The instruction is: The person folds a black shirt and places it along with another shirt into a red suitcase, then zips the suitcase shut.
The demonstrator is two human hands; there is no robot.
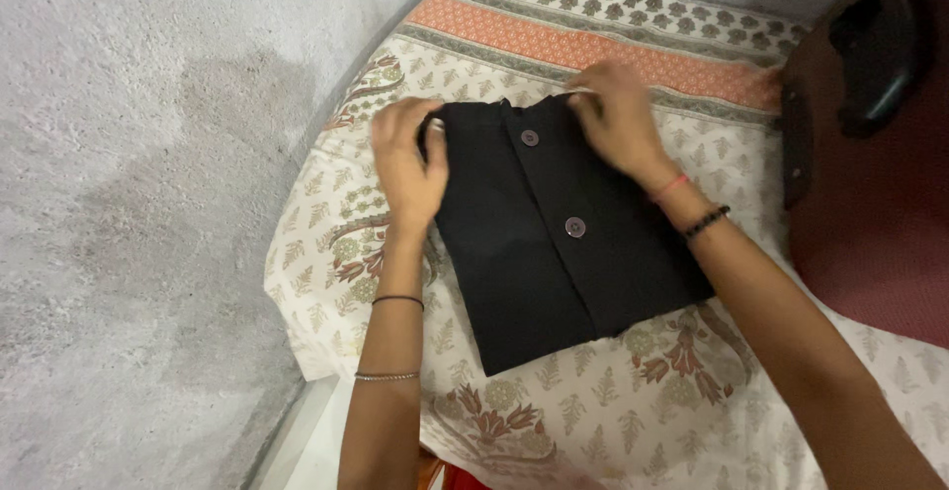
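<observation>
A black buttoned shirt (554, 243) lies folded into a rectangle on a patterned cream bedsheet (613, 401), its button placket facing up with two buttons showing. My left hand (407, 162) grips the shirt's upper left corner, fingers curled over the edge. At the collar end, my right hand (615, 114) presses down on the upper right corner and pinches the fabric. Thin bangles sit on my left forearm; a red thread and a dark bead bracelet are on my right wrist.
A rough grey wall (148, 203) runs along the left side of the bed. An orange patterned band (554, 43) crosses the sheet's far end. A dark red chair with a black armrest (875, 55) stands at the right.
</observation>
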